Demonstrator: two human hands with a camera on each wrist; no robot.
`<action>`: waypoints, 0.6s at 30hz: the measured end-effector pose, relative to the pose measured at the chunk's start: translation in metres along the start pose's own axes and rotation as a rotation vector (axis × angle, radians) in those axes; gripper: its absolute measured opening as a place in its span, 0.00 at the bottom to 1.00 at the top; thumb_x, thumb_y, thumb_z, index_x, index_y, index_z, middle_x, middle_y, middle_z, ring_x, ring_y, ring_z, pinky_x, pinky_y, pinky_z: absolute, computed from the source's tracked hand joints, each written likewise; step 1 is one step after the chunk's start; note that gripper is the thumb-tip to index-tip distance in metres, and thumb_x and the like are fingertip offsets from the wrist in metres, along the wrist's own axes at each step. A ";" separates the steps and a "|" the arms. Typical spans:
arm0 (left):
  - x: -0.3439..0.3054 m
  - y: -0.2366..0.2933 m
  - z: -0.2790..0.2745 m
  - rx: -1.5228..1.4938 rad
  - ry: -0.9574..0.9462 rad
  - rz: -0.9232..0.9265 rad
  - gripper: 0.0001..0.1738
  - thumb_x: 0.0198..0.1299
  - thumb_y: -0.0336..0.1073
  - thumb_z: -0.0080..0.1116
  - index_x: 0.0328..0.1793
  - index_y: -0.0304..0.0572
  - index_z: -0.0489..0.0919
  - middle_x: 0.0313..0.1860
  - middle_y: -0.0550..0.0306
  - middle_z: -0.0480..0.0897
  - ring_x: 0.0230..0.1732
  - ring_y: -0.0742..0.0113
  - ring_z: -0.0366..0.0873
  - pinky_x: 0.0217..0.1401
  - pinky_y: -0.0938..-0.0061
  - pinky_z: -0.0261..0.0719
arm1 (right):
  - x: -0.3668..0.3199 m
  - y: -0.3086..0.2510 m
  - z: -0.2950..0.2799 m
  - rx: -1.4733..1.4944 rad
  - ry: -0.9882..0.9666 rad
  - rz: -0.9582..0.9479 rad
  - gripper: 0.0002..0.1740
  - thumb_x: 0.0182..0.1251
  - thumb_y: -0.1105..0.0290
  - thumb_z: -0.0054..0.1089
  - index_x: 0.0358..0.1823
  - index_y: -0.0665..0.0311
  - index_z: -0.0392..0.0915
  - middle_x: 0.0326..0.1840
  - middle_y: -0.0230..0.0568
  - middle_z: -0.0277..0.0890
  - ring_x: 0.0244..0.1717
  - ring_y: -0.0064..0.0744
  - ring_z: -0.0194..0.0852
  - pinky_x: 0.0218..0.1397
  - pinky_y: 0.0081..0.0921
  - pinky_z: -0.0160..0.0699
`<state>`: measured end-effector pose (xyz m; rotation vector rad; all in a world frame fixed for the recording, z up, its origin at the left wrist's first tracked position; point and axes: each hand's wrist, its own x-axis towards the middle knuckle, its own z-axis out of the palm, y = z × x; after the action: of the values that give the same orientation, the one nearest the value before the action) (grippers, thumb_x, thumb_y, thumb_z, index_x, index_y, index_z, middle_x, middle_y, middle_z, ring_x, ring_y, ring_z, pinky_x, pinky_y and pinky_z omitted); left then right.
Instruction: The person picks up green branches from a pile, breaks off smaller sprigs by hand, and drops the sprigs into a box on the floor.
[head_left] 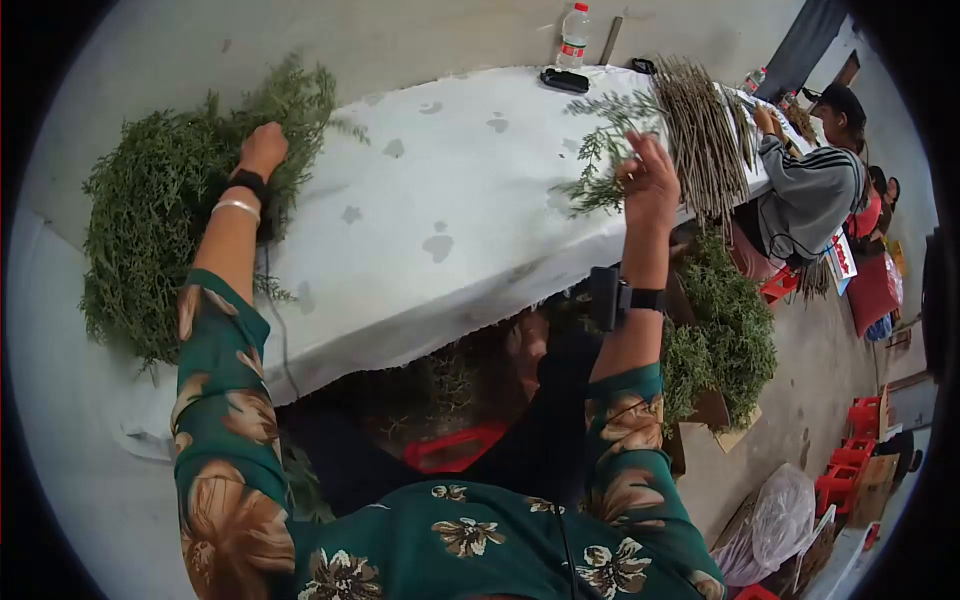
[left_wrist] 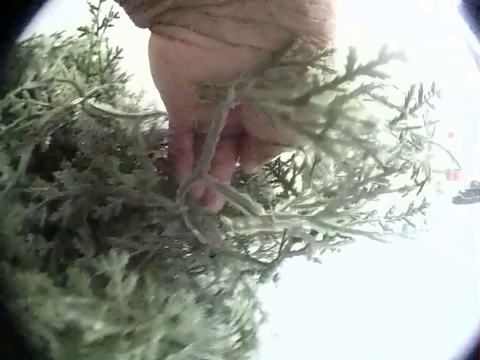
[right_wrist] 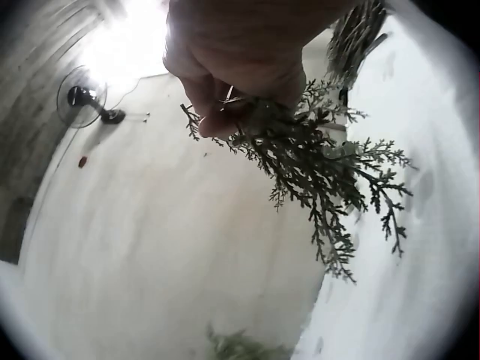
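At the table's left end, a big heap of green evergreen sprigs [head_left: 150, 215] is piled up. My left hand [head_left: 263, 150] is at the heap's right side, its fingers curled round a leafy evergreen sprig [left_wrist: 262, 221]. In the left wrist view the forked stem crosses in front of the fingers. Over the table's right part, my right hand [head_left: 652, 185] pinches another sprig [right_wrist: 322, 165] between thumb and fingers. That sprig's flat, scaly fronds fan out from the hand. Just right of this hand lies a bundle of thin brown sticks [head_left: 700, 140].
A white cloth [head_left: 400, 230] with grey shapes covers the table. Along the back stand a water bottle [head_left: 573, 40] and a black case [head_left: 565, 80]. More greenery [head_left: 725, 340] fills a cardboard box below. Another person [head_left: 815, 190] sits at the far right, near red stools [head_left: 850, 455].
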<state>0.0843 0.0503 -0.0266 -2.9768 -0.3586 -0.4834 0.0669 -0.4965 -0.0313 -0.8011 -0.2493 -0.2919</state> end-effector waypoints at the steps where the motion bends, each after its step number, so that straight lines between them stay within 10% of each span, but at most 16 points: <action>1: 0.001 0.018 -0.004 0.047 -0.050 0.054 0.11 0.55 0.31 0.47 0.35 0.35 0.80 0.37 0.40 0.81 0.42 0.43 0.79 0.41 0.53 0.77 | -0.004 0.006 0.012 -0.057 0.016 0.025 0.11 0.65 0.71 0.54 0.47 0.68 0.75 0.46 0.44 0.78 0.26 0.20 0.73 0.30 0.18 0.73; 5: -0.019 0.108 -0.007 0.109 -0.240 0.295 0.11 0.53 0.32 0.52 0.37 0.31 0.79 0.40 0.38 0.80 0.42 0.42 0.79 0.43 0.55 0.77 | -0.018 0.016 0.054 -0.126 -0.185 -0.039 0.16 0.65 0.72 0.55 0.53 0.68 0.74 0.50 0.44 0.77 0.29 0.23 0.74 0.31 0.18 0.72; 8: -0.040 0.122 0.013 -0.410 -0.059 0.405 0.13 0.53 0.35 0.56 0.40 0.31 0.80 0.37 0.36 0.80 0.43 0.46 0.79 0.46 0.61 0.77 | -0.040 0.026 0.090 -0.221 -0.225 -0.101 0.17 0.64 0.74 0.54 0.55 0.68 0.73 0.52 0.43 0.76 0.30 0.24 0.75 0.32 0.17 0.72; 12: -0.073 0.124 -0.052 -0.722 0.142 0.244 0.21 0.56 0.41 0.58 0.53 0.35 0.78 0.45 0.46 0.81 0.45 0.55 0.79 0.50 0.69 0.75 | -0.072 0.054 0.124 -0.406 -0.264 -0.248 0.17 0.64 0.75 0.53 0.55 0.67 0.73 0.52 0.43 0.75 0.35 0.23 0.76 0.33 0.17 0.72; 15: -0.140 0.145 -0.109 -1.515 -0.336 0.029 0.20 0.59 0.45 0.58 0.45 0.32 0.80 0.37 0.54 0.83 0.37 0.66 0.80 0.42 0.74 0.75 | -0.110 0.077 0.150 -0.697 -0.301 -0.470 0.19 0.59 0.77 0.56 0.54 0.65 0.74 0.52 0.43 0.74 0.35 0.28 0.77 0.33 0.20 0.71; 18: -0.182 0.152 -0.109 -1.619 -0.292 0.005 0.20 0.61 0.46 0.57 0.45 0.34 0.81 0.35 0.56 0.83 0.36 0.70 0.79 0.41 0.76 0.74 | -0.151 0.092 0.165 -1.075 -0.548 -0.736 0.21 0.52 0.78 0.61 0.51 0.64 0.75 0.50 0.43 0.73 0.34 0.36 0.76 0.35 0.25 0.73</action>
<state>-0.0784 -0.1513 0.0071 -4.6287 0.1893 -0.4208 -0.0593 -0.2904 -0.0311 -1.8462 -0.9546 -0.9400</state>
